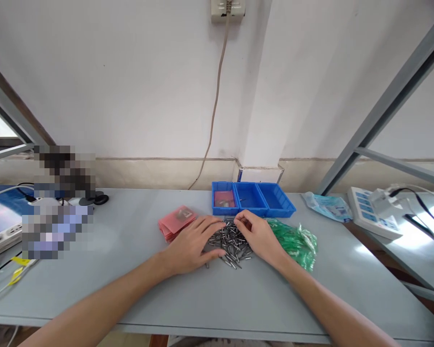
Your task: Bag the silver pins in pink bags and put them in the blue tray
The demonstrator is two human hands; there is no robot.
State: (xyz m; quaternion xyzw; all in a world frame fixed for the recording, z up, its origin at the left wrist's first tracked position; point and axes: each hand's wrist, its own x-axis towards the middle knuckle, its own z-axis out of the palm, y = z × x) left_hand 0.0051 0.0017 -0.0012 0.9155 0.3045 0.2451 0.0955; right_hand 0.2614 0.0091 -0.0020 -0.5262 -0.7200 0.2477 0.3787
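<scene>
A loose pile of small metal pins (232,245) lies on the grey table between my two hands. My left hand (195,242) rests at the pile's left side, palm down, with thumb and fingers spread and nothing held in it. At the upper right of the pile, my right hand (255,234) has its fingers curled with the tips together; whatever they hold, if anything, is too small to make out. Red plastic bags (176,221) are stacked just beyond my left hand. Crumpled green plastic bags (301,242) lie to the right of my right hand.
Behind the pile stands a blue three-compartment tray (253,211), with a pink bag in its left compartment. A light blue packet (328,206) and a power strip (372,212) lie at the right. Cables and another power strip (9,236) are at the left.
</scene>
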